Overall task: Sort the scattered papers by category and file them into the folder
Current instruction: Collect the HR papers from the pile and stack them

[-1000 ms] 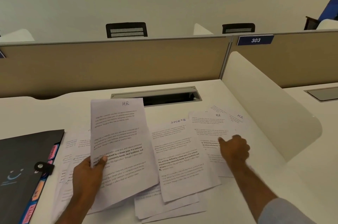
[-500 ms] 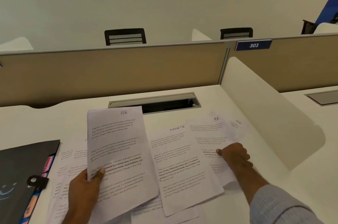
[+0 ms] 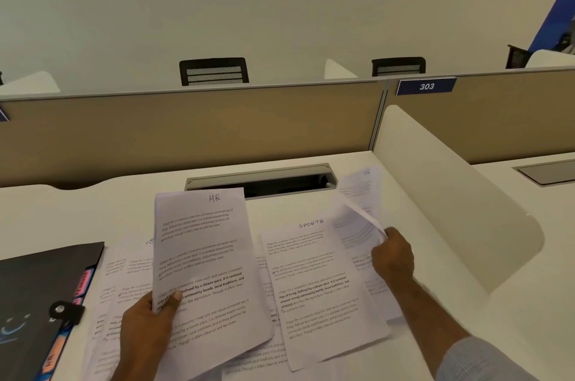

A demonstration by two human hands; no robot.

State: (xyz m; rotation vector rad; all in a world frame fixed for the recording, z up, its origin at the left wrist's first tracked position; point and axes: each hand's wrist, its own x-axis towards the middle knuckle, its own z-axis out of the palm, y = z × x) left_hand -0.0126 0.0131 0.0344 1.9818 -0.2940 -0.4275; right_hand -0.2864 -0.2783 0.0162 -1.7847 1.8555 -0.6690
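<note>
Two hands held paper. Left hand [image 3: 146, 326] gripped an HR sheet [image 3: 202, 256], long axis running away from the person, heading far. Right hand [image 3: 392, 253] pinched a lifted, curling sheet [image 3: 357, 212]. SPORTS sheet [image 3: 320, 284] lay flat between them on the bench [image 3: 77, 209]. Black folder [image 3: 34, 293] lay at left edge; white divider [image 3: 451, 203] bounded the right.

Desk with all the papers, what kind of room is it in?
Probably an open-plan office or study hall. The white desk sits behind a tan divider panel with a numbered sign, 303, and mesh chair backs show beyond it.
</note>
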